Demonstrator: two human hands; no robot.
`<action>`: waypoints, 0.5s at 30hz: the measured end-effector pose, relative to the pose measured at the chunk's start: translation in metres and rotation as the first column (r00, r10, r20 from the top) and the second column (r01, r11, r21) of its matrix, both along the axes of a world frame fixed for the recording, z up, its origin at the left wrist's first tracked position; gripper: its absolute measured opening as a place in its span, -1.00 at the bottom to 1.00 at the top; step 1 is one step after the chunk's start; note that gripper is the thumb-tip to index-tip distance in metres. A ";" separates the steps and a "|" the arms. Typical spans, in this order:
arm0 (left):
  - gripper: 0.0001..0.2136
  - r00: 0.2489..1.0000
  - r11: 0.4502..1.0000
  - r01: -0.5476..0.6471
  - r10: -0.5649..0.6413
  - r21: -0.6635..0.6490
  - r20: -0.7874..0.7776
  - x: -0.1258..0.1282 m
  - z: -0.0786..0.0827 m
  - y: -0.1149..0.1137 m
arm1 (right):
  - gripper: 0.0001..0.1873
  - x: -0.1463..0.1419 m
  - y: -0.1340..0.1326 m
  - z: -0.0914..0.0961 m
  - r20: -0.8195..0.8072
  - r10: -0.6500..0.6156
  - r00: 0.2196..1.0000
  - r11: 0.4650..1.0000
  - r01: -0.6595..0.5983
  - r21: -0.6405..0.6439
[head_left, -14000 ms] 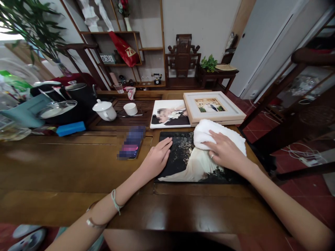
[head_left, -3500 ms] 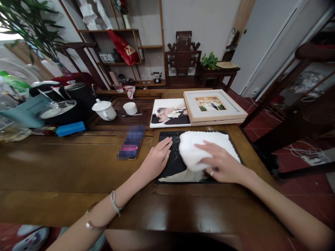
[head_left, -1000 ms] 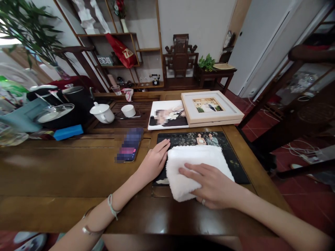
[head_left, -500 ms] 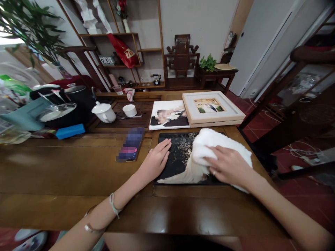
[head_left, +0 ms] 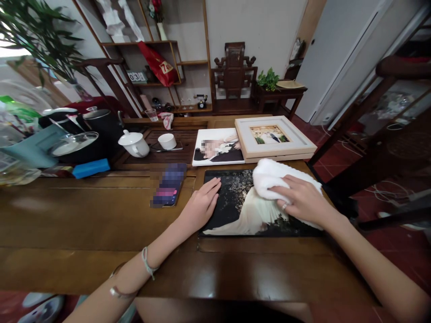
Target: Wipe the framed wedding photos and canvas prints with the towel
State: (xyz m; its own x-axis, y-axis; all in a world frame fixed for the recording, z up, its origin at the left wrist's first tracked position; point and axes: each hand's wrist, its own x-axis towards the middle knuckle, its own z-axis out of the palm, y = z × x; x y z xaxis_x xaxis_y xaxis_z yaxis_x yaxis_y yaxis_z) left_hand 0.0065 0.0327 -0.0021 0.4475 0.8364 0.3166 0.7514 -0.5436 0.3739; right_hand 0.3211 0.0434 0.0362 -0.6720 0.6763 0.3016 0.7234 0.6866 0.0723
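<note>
A dark photo panel (head_left: pixel 232 211) with a pale flowing dress on it lies flat on the wooden table (head_left: pixel 101 215). My left hand (head_left: pixel 204 202) rests on the panel's left edge, fingers stretched out and holding nothing. Bunched under my right hand (head_left: pixel 299 199) is a white towel (head_left: pixel 269 175), gripped by the fingers and pressed against the panel's upper right part. The towel and hand hide that part of the picture. A ring shows on my right hand.
Behind the panel lie a white photo print (head_left: pixel 215 148) and light wooden picture frames (head_left: pixel 279 137). Left of my left hand is a phone (head_left: pixel 170 184). Farther left stand a white lidded cup (head_left: pixel 134 143), a small white bowl (head_left: pixel 167 141) and a blue block (head_left: pixel 90 168).
My right hand has moved the towel to the right and slightly away from me, uncovering more of the dress and the panel's lower right. My left hand stays in place.
</note>
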 end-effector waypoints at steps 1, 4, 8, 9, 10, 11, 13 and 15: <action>-0.63 1.000 1.000 -0.001 0.001 0.002 -0.001 0.000 0.000 0.000 | -0.66 0.002 0.001 0.000 0.030 -0.062 0.998 0.998 0.062 0.027; -0.64 1.000 1.000 -0.006 0.006 0.007 0.001 -0.001 -0.002 -0.001 | -0.66 -0.009 -0.011 0.000 0.112 -0.120 0.986 0.990 0.111 0.089; -0.64 1.000 1.000 -0.011 0.011 0.007 -0.001 0.000 -0.002 0.000 | -0.70 -0.050 -0.048 -0.005 0.116 0.111 0.987 0.992 -0.118 0.050; -0.63 1.000 1.000 -0.010 0.010 0.004 -0.007 0.000 -0.001 0.000 | -0.74 -0.060 -0.057 -0.006 0.096 0.196 0.976 0.979 -0.199 0.030; -0.63 1.000 1.000 -0.008 0.008 0.001 -0.013 0.000 -0.001 0.000 | -0.79 -0.067 -0.064 -0.008 0.076 0.275 0.958 0.961 -0.277 0.009; -0.63 1.000 1.000 -0.007 0.007 -0.002 -0.019 0.000 -0.001 0.000 | -0.84 -0.072 -0.068 -0.009 0.055 0.340 0.939 0.940 -0.340 -0.009; -0.63 1.000 1.000 -0.004 0.004 -0.006 -0.026 0.000 -0.001 0.000 | -0.85 -0.074 -0.069 -0.009 0.016 0.407 0.913 0.913 -0.406 -0.040; -0.63 1.000 1.000 -0.005 0.005 -0.006 -0.022 0.000 -0.001 0.000 | -0.78 -0.065 -0.060 -0.006 0.002 0.342 0.940 0.938 -0.341 -0.063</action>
State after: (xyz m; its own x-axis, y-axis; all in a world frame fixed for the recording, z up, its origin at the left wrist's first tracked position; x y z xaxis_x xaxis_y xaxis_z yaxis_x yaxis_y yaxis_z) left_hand 0.0062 0.0329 -0.0028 0.4501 0.8403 0.3021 0.7621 -0.5378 0.3606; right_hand 0.2559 -0.0163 0.0302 -0.8693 0.4225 0.2566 0.4442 0.8954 0.0305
